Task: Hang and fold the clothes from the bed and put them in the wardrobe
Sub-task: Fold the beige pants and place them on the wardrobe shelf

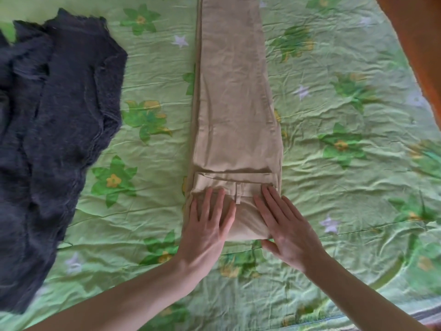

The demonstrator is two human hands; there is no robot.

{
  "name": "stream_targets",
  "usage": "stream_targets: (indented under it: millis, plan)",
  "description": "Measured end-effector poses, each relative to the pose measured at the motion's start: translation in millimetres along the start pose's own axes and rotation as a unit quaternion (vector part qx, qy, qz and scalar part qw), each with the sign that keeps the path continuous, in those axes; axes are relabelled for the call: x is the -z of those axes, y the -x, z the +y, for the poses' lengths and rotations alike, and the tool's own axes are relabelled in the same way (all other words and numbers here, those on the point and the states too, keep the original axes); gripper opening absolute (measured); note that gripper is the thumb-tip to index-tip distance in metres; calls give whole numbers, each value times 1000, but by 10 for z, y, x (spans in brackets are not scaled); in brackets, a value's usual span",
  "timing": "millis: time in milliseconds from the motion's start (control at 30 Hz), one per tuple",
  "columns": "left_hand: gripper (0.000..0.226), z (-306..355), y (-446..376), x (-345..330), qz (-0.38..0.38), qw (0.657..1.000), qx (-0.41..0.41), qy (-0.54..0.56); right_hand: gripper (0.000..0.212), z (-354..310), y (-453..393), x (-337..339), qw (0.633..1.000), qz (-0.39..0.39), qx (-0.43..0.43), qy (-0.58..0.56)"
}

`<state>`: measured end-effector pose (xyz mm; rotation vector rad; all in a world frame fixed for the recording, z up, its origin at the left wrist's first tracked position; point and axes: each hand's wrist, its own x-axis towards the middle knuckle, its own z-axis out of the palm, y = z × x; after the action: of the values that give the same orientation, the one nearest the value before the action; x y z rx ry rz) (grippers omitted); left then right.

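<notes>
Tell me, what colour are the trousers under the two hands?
Beige, plain with no pattern; the trousers show best in the head view.

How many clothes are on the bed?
2. The beige trousers lie in the middle under both hands, left hand and right hand pressing flat. The dark sweater lies at the left. More may lie out of view.

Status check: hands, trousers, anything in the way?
Left hand and right hand flat, pressing waistband end of beige trousers. Trousers lengthwise on green bedspread. Dark knit garment lies apart, left.
</notes>
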<state>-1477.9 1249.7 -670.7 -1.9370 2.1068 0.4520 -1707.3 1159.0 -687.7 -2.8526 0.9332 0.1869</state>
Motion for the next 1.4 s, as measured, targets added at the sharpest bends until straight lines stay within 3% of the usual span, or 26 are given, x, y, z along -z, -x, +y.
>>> stream_targets:
  millis: [167,267,367,500,600,633,700,800,867,933,1000,1067,1200,1300,1400]
  plan:
    - [91,91,168,542,-62,997,10,38,80,-23,191,175,997,54,19,-46]
    - [84,138,363,779,-143,986,-42,76,65,8,422,373,993,52,83,-69]
    - [65,86,579,901,-202,957,-91,188,55,32,641,595,982,55,112,-144]
    - [21,-183,565,1080,-239,899,-58,363,33,92,762,741,934,39,-13,-354]
    - [22,-385,383,964,-161,865,-14,475,25,36,571,748,861,87,-169,-472]
    - [23,-435,328,905,-124,843,25,523,26,9,457,735,828,108,-236,-498]
    - [28,-535,242,790,-53,759,140,634,34,-71,221,689,758,144,-334,-542]
    - [72,-614,148,576,-3,616,249,747,55,-193,-23,590,670,156,-354,-633]
    - [75,-565,142,481,8,551,268,790,58,-245,-96,508,661,140,-357,-645]
    - [67,-446,140,427,17,572,255,779,59,-218,-170,445,720,147,-386,-557]
    - [55,-322,141,351,44,660,207,721,59,-136,-291,406,783,172,-392,-452]
    - [32,-264,86,308,95,698,198,681,52,-52,-436,377,823,185,-370,-390]
    - [37,-277,-150,84,215,782,235,535,54,45,-590,280,831,151,-384,-373]
    - [28,-255,-241,7,236,799,274,480,55,-23,-536,236,817,179,-374,-401]
    - [21,-194,-277,15,237,797,298,470,59,-57,-380,143,879,208,-316,-290]
